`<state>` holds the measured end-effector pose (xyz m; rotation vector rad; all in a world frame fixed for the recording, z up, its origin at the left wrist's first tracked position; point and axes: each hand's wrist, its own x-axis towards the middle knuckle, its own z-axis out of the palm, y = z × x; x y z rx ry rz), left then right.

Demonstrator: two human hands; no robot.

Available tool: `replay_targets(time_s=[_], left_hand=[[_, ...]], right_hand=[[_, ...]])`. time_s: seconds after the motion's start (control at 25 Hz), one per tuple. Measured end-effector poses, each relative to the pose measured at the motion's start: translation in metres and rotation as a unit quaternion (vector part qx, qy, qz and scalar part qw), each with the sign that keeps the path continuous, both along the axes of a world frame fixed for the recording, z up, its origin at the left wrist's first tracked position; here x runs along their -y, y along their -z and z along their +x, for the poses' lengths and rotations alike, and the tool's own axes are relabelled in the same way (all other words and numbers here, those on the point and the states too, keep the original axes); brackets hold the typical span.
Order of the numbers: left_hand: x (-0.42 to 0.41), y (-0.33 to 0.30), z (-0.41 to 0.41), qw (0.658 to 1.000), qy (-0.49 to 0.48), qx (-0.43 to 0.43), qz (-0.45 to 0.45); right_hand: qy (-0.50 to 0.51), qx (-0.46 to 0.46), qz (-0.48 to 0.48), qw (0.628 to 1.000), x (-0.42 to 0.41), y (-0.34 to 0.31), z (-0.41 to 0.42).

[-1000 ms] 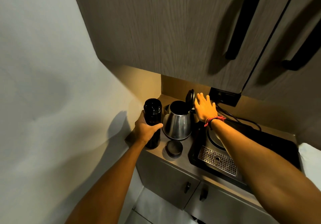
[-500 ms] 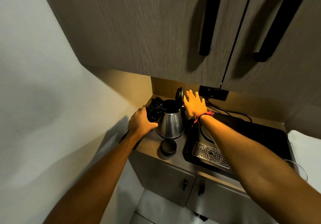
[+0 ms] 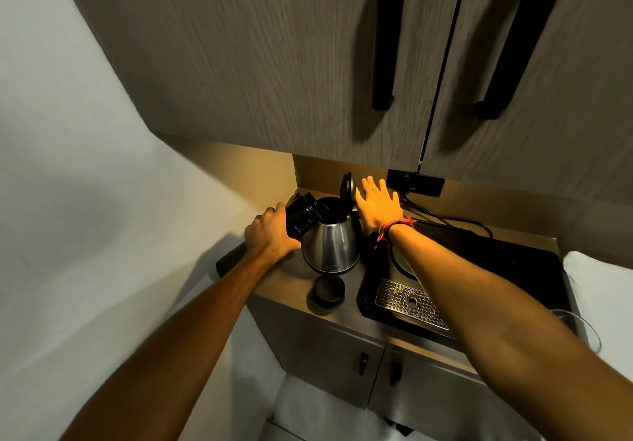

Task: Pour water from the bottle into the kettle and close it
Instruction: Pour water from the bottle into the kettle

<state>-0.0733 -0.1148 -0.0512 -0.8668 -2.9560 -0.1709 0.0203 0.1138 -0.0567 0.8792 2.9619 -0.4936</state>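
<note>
Left hand (image 3: 270, 235) wrapped around dark bottle (image 3: 303, 214), tipped so its mouth hangs over open kettle (image 3: 330, 247) just to the right of the knuckles. Right hand (image 3: 378, 206) flat and spread, fingers apart, gripping nothing, set just behind raised kettle lid (image 3: 347, 189), which stands upright to its left; touching the lid or merely near it, cannot tell. Red band at that wrist. Bottle cap (image 3: 329, 291) down on the counter (image 3: 284, 276), nearer the body than the left hand, just in front of the kettle. Black tray (image 3: 513, 269) with metal grille under the right forearm.

Step in hand, by judgement: pouring, bottle tilted over the opening; no stream of water visible in this dim light. Next move likely calls for steady tilt, mouth kept over the opening, then bottle set upright beside the cap and lid pushed down with the waiting right hand.
</note>
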Motion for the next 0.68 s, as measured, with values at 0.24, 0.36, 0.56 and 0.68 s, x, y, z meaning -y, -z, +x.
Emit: replay_targets(time_s=[0.24,0.36,0.56,0.68], left_hand=[[0.003,-0.004,-0.002,1.000,-0.006,-0.015,-0.015],[0.003,-0.007,-0.002,0.999,-0.007,-0.019,-0.032],[0.002,-0.013,0.000,0.999,-0.011,-0.024,-0.046],[0.002,-0.015,0.001,0.998,-0.015,-0.027,-0.056]], right_hand=[[-0.007,0.003,0.006,1.000,0.001,0.001,0.001],[-0.019,0.016,0.023,0.999,0.000,0.001,0.001],[-0.016,0.006,0.017,1.000,0.002,-0.001,0.001],[-0.030,0.018,0.034,0.999,0.002,-0.001,0.003]])
